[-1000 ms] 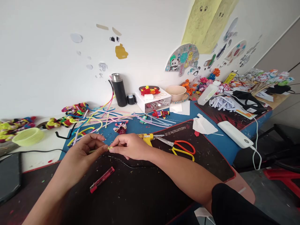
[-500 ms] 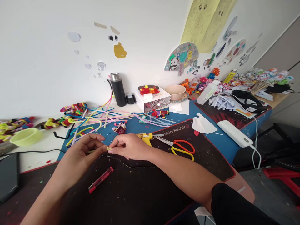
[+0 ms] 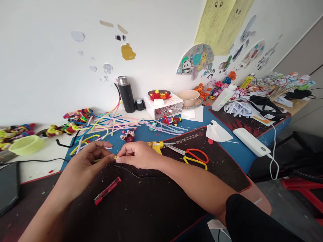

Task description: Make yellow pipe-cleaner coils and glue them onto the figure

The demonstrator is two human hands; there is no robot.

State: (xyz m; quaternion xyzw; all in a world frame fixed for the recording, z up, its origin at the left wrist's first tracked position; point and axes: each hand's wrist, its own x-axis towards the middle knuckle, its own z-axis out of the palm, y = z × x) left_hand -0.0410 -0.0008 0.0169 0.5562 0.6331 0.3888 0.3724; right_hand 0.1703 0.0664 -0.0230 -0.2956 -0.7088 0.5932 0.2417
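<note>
Between my two hands, above the black mat [image 3: 141,208], is a small pale yellow-green stem [image 3: 116,157]. My left hand [image 3: 87,166] pinches it between thumb and finger, and part of it runs back under the palm. The fingertips of my right hand [image 3: 137,155] pinch its other end, close against the left fingertips. A red pen-like tool [image 3: 108,191] lies on the mat below the hands. Just beyond my right hand are a yellow glue gun [image 3: 156,146], partly hidden by it, and scissors [image 3: 195,157] with red and yellow handles.
Loose colored pipe cleaners [image 3: 113,124] and a small dark red figure [image 3: 128,135] lie behind the hands. Farther back stand a black thermos [image 3: 126,95] and a white box [image 3: 164,109]. A phone [image 3: 9,188] is at left, a white power bank [image 3: 251,142] at right.
The view has shifted slightly, so everything sits a little higher and farther left. Both hands keep their pinch on the stem, with hardly any visible finger movement.
</note>
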